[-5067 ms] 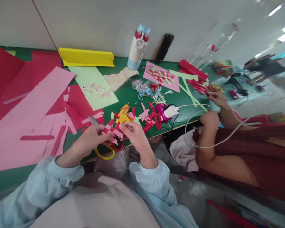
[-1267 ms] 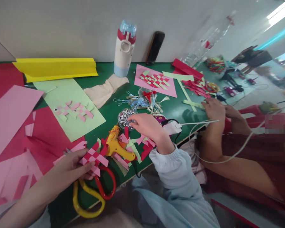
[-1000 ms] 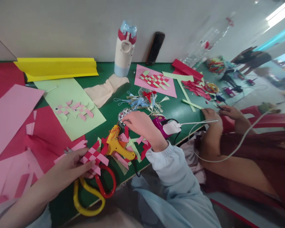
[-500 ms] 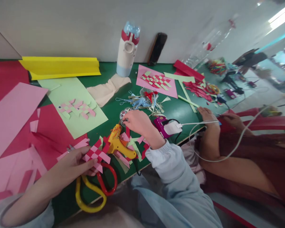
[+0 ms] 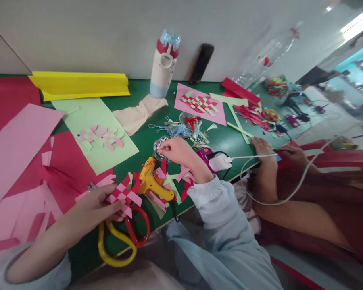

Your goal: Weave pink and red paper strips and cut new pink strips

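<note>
At lower left, the left hand [image 5: 104,205] pinches a woven paper fish [image 5: 123,193], its edge hidden by fingers. At center, the right hand [image 5: 178,152] curls over a small dish [image 5: 159,144]; whether its closed fingertips grip anything is unclear.

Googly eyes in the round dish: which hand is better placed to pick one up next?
Right, I judge: the right hand is at the dish, fingertips by the googly eyes, while the left hand holds the woven paper piece.
</note>
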Demonstrator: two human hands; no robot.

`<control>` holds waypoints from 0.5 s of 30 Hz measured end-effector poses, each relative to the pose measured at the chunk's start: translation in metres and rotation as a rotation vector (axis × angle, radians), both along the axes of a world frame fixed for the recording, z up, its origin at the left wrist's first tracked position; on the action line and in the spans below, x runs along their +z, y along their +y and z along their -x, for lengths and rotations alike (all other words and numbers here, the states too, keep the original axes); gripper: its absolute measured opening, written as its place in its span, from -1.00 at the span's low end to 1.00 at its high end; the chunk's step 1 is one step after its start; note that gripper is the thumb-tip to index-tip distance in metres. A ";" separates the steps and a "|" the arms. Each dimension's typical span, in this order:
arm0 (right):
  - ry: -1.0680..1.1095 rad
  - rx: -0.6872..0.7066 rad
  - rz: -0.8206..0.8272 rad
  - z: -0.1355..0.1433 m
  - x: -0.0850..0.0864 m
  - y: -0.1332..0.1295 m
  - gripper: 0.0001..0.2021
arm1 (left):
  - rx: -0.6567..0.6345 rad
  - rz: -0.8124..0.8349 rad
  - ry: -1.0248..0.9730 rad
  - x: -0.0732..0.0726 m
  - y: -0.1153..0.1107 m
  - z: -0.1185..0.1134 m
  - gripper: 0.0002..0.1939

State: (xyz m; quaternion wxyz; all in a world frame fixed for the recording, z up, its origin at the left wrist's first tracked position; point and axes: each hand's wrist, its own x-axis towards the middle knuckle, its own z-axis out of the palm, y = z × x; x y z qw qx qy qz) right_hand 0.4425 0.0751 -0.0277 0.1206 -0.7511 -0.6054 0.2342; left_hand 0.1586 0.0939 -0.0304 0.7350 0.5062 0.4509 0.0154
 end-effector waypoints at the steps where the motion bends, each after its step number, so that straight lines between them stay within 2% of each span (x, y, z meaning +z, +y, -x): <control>1: 0.060 -0.024 0.000 -0.003 0.000 -0.001 -0.82 | -0.005 -0.004 -0.008 -0.001 0.000 0.001 -0.50; 6: 0.292 -0.049 0.017 -0.015 -0.001 -0.006 -0.78 | -0.029 -0.019 -0.014 -0.002 0.000 0.001 -0.51; 15: 0.457 -0.136 0.055 -0.018 -0.003 -0.010 -0.75 | 0.006 -0.013 0.017 0.001 0.000 -0.002 -0.47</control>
